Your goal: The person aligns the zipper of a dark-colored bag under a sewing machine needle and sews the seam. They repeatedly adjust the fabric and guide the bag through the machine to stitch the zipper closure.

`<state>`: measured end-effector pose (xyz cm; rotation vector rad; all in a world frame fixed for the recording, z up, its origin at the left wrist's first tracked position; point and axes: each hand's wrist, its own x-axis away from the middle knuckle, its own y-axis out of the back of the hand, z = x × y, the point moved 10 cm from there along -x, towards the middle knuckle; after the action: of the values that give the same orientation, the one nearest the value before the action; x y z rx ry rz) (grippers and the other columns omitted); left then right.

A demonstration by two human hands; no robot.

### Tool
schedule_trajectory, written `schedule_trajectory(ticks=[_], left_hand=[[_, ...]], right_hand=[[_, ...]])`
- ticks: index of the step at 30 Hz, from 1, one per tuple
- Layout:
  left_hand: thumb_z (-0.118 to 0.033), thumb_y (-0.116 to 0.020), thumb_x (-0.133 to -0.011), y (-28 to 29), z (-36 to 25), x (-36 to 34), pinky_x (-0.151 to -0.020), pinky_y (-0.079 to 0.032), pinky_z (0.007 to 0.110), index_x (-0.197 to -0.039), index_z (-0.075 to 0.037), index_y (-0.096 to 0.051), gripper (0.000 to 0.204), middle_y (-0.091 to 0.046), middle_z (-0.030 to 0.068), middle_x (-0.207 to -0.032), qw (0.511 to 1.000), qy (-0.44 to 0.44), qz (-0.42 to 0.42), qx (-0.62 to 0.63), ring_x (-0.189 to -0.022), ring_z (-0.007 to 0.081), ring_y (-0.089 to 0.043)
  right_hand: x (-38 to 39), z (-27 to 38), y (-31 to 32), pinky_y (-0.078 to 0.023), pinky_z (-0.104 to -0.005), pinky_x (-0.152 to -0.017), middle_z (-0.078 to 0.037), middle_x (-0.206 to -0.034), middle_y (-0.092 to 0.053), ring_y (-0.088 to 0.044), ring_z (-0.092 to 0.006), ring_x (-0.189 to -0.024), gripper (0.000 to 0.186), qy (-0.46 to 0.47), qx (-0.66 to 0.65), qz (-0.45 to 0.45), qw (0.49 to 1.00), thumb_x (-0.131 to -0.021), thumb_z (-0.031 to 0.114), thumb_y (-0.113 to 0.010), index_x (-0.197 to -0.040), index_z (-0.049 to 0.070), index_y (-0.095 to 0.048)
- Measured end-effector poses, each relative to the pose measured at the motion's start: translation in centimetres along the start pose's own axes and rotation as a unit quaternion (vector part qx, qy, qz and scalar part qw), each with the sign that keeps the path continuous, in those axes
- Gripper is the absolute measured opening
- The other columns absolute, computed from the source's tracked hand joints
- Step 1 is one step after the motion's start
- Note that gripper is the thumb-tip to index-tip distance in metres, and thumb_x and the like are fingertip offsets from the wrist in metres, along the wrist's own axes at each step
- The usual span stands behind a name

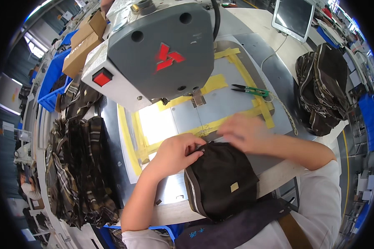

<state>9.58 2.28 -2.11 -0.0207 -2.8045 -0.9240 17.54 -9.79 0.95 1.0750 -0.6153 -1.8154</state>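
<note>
A dark brown fabric bag piece [222,178] with a silvery zipper along its left side hangs over the near edge of the work table. A small yellowish patch [234,186] sits on its face. My left hand [174,153] is closed on the bag's upper left edge, thumb and fingers pinching the cloth. Over the upper right edge is my right hand [247,133], its fingers smeared by motion, so their grip is unclear. Just beyond both hands lies a metal plate [153,124] marked off with strips of yellow tape [183,139].
A grey sewing machine head [162,54] with a red switch looms over the plate. Green-handled thread snips [250,90] lie on the plate's right side. Dark zippered pieces [322,87] are stacked at right, plaid cloth pieces [79,170] at left. A monitor [293,18] stands far right.
</note>
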Motion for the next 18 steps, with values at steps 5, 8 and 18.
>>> schedule_trajectory(ticks=[5,8,18], left_hand=[[-0.013,-0.074,-0.079,0.2,0.3,-0.6,-0.056,-0.042,0.025,-0.096,-0.005,-0.070,0.019,-0.056,0.0013,-0.067,1.000,-0.002,0.007,0.020,-0.060,0.0092,-0.050],[-0.018,-0.073,-0.079,0.1,0.2,-0.5,-0.056,-0.043,0.028,-0.093,-0.005,-0.070,0.019,-0.058,0.0040,-0.067,1.000,-0.022,-0.011,-0.006,-0.060,0.0136,-0.053],[-0.022,-0.071,-0.079,0.3,0.3,-0.4,-0.056,-0.043,0.034,-0.090,-0.007,-0.070,0.018,-0.058,0.0064,-0.065,1.000,-0.026,0.007,0.013,-0.059,0.0213,-0.055]], right_hand=[[-0.1,-9.7,5.8,-0.050,-0.0380,-0.080,-0.006,-0.103,-0.057,-0.057,-0.0267,-0.097,0.026,-0.119,0.278,-0.034,0.952,-0.087,0.014,-0.058,-0.112,0.007,-0.059],[-0.4,-10.2,5.6,-0.050,-0.0396,-0.075,-0.006,-0.094,-0.056,-0.057,-0.0280,-0.090,0.022,-0.122,0.297,-0.006,0.947,-0.088,0.016,-0.057,-0.108,0.006,-0.058],[-5.7,2.4,-0.8,-0.049,-0.0302,-0.066,-0.001,-0.078,-0.056,-0.059,-0.0176,-0.079,0.021,0.192,0.335,0.132,0.913,-0.084,0.031,-0.062,-0.080,0.011,-0.056]])
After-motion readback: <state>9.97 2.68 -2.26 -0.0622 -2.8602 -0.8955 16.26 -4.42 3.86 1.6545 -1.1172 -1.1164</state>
